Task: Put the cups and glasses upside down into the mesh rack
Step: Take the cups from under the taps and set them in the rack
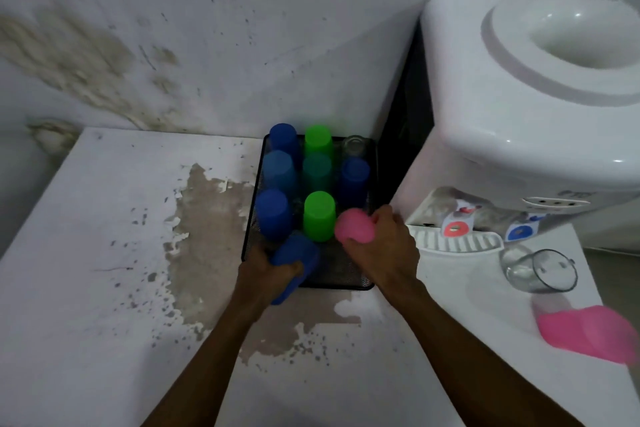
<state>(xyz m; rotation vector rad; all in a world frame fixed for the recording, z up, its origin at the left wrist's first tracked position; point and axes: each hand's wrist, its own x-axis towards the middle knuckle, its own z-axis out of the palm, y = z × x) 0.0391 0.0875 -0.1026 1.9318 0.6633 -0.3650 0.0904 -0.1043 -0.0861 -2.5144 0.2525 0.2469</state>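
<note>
A black mesh rack point(346, 282) sits on the white table against the wall. Several cups stand upside down in it: blue ones point(273, 215), green ones point(318, 217), a teal one point(317, 172) and a clear glass point(355, 146) at the back right. My left hand point(266, 269) grips a dark blue cup point(294, 255), tilted over the rack's front left corner. My right hand point(384, 246) holds a pink cup point(355, 227) bottom-up over the rack's right side. On the table to the right a clear glass point(536, 270) and a pink cup point(588, 333) lie on their sides.
A white water dispenser point(519, 107) stands right of the rack, with red and blue taps above its drip tray point(457, 243). The stained wall is close behind the rack. The table top point(104, 253) has peeled, speckled patches left of the rack.
</note>
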